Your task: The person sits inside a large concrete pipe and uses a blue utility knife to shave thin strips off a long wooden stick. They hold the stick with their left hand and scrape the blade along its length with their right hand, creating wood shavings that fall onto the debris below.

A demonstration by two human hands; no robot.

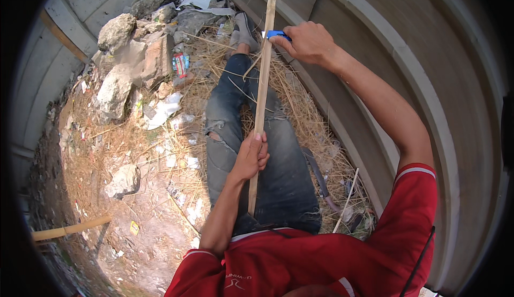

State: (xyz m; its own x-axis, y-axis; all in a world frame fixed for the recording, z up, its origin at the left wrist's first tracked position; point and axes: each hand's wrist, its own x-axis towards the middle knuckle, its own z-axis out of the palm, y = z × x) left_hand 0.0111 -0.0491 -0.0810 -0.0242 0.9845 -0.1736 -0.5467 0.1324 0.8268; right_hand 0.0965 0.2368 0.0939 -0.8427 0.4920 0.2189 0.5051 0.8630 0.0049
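A long pale bamboo strip [262,91] runs lengthwise over my lap, from my waist up past my feet. My left hand [249,155] is closed around its lower part, thumb on top. Farther up, my right hand [310,42] grips a blue utility knife [278,34], whose blade end meets the strip. A thin curled sliver [251,66] stands out beside the strip below the knife. Both legs, in torn dark jeans [284,158], stretch out along the ground beneath it.
Shavings and straw [302,109] cover the ground around my legs. A corrugated metal wall [407,77] rises close on the right. Large rocks [115,85] and litter lie at left, with another bamboo piece [72,229] at lower left. A dark curved tool [318,176] rests beside my right thigh.
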